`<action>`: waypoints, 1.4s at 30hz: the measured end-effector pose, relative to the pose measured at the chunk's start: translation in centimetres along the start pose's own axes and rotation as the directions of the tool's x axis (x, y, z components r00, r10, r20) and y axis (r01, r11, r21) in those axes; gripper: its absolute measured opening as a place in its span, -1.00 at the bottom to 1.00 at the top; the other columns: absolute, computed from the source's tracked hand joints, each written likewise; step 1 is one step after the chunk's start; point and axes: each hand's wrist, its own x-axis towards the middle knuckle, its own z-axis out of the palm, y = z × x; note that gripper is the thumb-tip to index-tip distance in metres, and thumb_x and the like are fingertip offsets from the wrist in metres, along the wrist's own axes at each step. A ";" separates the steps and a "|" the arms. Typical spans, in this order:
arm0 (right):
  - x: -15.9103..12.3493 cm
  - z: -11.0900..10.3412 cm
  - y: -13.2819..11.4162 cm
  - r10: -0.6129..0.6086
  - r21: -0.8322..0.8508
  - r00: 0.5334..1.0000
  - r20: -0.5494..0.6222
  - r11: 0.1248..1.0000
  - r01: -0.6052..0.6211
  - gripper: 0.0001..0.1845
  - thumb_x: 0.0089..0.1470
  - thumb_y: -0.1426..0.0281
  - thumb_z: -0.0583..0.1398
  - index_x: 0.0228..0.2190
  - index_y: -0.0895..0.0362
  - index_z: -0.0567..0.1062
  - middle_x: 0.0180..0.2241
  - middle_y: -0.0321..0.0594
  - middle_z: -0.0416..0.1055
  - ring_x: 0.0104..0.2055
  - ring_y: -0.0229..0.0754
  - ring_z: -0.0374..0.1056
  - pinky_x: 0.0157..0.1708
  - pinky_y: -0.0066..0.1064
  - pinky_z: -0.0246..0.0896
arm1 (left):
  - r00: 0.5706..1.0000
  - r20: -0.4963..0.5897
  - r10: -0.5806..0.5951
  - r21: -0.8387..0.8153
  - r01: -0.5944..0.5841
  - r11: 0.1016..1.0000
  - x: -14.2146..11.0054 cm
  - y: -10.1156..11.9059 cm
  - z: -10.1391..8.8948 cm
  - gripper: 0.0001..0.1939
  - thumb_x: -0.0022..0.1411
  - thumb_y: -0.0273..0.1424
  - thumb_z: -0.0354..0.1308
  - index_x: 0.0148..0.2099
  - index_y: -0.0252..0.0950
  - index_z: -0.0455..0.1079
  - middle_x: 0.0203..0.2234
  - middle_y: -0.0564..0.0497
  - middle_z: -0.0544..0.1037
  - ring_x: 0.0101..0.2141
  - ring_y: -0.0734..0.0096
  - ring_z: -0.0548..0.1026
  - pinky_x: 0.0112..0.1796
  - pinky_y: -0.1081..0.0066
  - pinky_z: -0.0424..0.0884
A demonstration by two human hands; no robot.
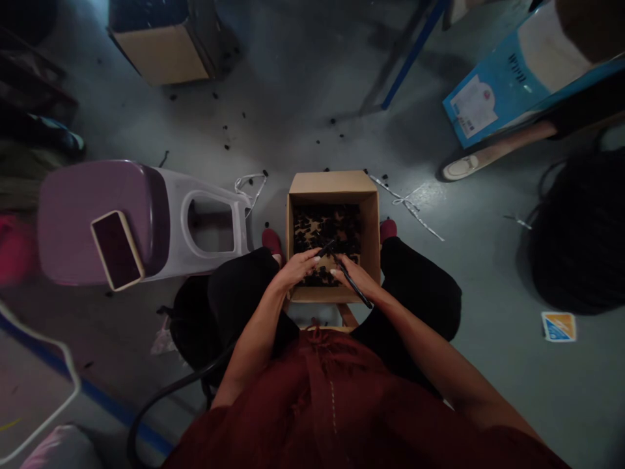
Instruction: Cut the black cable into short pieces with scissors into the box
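Workshop-like workroom, grey painted concrete floor (303,85), blue floor tape (112,407), cardboard cartons (161,55), scattered black scraps (227,146)

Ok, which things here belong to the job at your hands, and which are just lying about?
Job: left hand, right hand, thin black stick, cardboard box, small black pieces.

Lying about: phone, purple-and-white plastic stool, white strapping, blue carton.

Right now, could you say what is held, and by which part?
The right hand grips a thin black rod near its upper end; what the left hand holds is unclear.
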 end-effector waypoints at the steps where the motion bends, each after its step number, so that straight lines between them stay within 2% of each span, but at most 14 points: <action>1: 0.0 0.0 0.0 -0.007 -0.005 1.000 -0.004 1.000 0.007 -0.55 0.10 0.22 -0.01 -0.02 0.19 0.21 -0.14 -0.06 0.31 -0.15 -0.13 0.26 -0.15 -0.33 0.13 | 1.000 -0.004 0.006 0.008 -0.006 1.000 0.0 -0.1 0.0 -0.42 0.09 -0.26 0.09 0.13 -0.43 0.22 -0.56 0.08 0.28 -0.58 0.64 0.11 -0.55 0.54 0.02; 13: -0.1 0.4 0.1 0.086 0.000 0.996 -0.008 0.996 -0.086 -0.63 0.10 0.19 -0.02 -0.12 0.16 0.26 -0.26 -0.11 0.36 -0.26 -0.15 0.30 -0.27 -0.38 0.14 | 0.998 -0.047 0.044 0.066 -0.041 0.997 0.5 -0.4 0.5 -0.47 0.13 -0.24 0.05 0.09 -0.44 0.24 -0.58 0.09 0.27 -0.62 0.66 0.12 -0.59 0.57 0.04; 18: 0.1 0.6 0.3 0.093 0.029 0.995 -0.022 0.995 -0.092 -0.63 0.10 0.22 0.01 -0.08 0.12 0.24 -0.21 -0.13 0.36 -0.23 -0.16 0.30 -0.25 -0.39 0.13 | 0.998 -0.052 0.019 0.081 -0.014 0.997 0.7 -0.4 0.7 -0.54 0.15 -0.25 0.02 0.04 -0.41 0.23 -0.58 0.10 0.27 -0.64 0.67 0.12 -0.61 0.59 0.05; 20: 0.1 0.5 0.1 0.092 0.035 0.996 -0.020 0.995 -0.092 -0.61 0.09 0.23 0.02 -0.06 0.11 0.23 -0.20 -0.13 0.36 -0.22 -0.15 0.30 -0.24 -0.39 0.13 | 0.999 -0.046 0.021 0.099 -0.017 0.995 0.7 -0.4 0.7 -0.59 0.16 -0.21 0.00 -0.04 -0.40 0.26 -0.56 0.09 0.29 -0.64 0.66 0.15 -0.62 0.59 0.06; 24: 0.2 0.3 -0.3 0.071 0.042 0.997 -0.020 0.997 -0.070 -0.59 0.09 0.26 0.02 -0.02 0.09 0.21 -0.16 -0.14 0.35 -0.18 -0.14 0.29 -0.20 -0.37 0.13 | 0.997 0.007 0.072 0.139 -0.072 0.988 0.5 -0.2 0.4 -0.61 0.20 -0.12 -0.10 -0.35 -0.38 0.29 -0.53 0.05 0.34 -0.61 0.64 0.19 -0.61 0.58 0.09; 27: 0.3 0.4 -0.2 0.048 0.048 0.999 -0.012 0.998 -0.047 -0.56 0.10 0.25 0.01 0.01 0.12 0.17 -0.14 -0.11 0.33 -0.15 -0.14 0.27 -0.16 -0.35 0.12 | 0.996 0.000 0.089 0.166 -0.087 0.982 0.4 -0.1 0.3 -0.61 0.19 -0.12 -0.10 -0.38 -0.37 0.28 -0.53 0.06 0.35 -0.60 0.63 0.21 -0.59 0.59 0.11; 29: 0.4 0.5 0.0 0.058 0.054 0.998 0.021 0.997 -0.059 -0.54 0.10 0.23 0.01 0.00 0.16 0.16 -0.15 -0.09 0.33 -0.16 -0.14 0.28 -0.17 -0.35 0.13 | 0.996 -0.044 0.082 0.248 -0.069 0.966 0.6 -0.2 0.3 -0.64 0.20 -0.16 -0.10 -0.34 -0.37 0.31 -0.54 0.07 0.35 -0.60 0.62 0.22 -0.58 0.58 0.14; 31: 0.3 0.6 0.1 0.071 0.065 0.995 0.068 0.995 -0.075 -0.54 0.10 0.21 0.00 -0.01 0.18 0.16 -0.17 -0.08 0.33 -0.19 -0.15 0.29 -0.18 -0.35 0.14 | 0.986 -0.103 0.135 0.412 -0.081 0.907 0.8 -0.4 0.2 -0.67 0.21 -0.22 -0.08 -0.29 -0.37 0.36 -0.52 0.04 0.40 -0.55 0.57 0.28 -0.51 0.55 0.19; 35: 0.2 0.5 0.1 0.072 0.074 0.990 0.122 0.994 -0.081 -0.57 0.11 0.19 -0.02 -0.05 0.17 0.18 -0.16 -0.09 0.33 -0.17 -0.15 0.28 -0.18 -0.36 0.13 | 0.935 -0.150 0.322 0.747 -0.107 0.657 1.0 -1.0 0.0 -0.73 0.20 -0.30 -0.03 -0.15 -0.29 0.41 -0.33 -0.03 0.48 -0.30 0.40 0.40 -0.28 0.48 0.26; 38: 0.3 0.5 0.1 0.082 -0.004 0.991 0.108 0.997 -0.082 -0.61 0.12 0.18 -0.03 -0.11 0.18 0.21 -0.19 -0.09 0.33 -0.18 -0.15 0.28 -0.20 -0.38 0.12 | 0.936 -0.149 0.318 0.833 -0.054 0.550 1.0 -1.2 0.0 -0.70 0.21 -0.28 -0.03 -0.09 -0.26 0.40 -0.28 -0.05 0.49 -0.24 0.35 0.42 -0.24 0.46 0.27; 42: 0.5 0.6 0.3 0.126 -0.129 0.988 0.085 0.985 -0.115 -0.69 0.11 0.21 -0.03 -0.20 0.17 0.25 -0.28 -0.12 0.35 -0.26 -0.17 0.28 -0.28 -0.42 0.09 | 0.943 -0.166 0.289 0.858 -0.006 0.513 0.9 -1.1 0.0 -0.67 0.23 -0.28 -0.05 -0.02 -0.26 0.36 -0.22 -0.06 0.49 -0.20 0.35 0.42 -0.19 0.45 0.28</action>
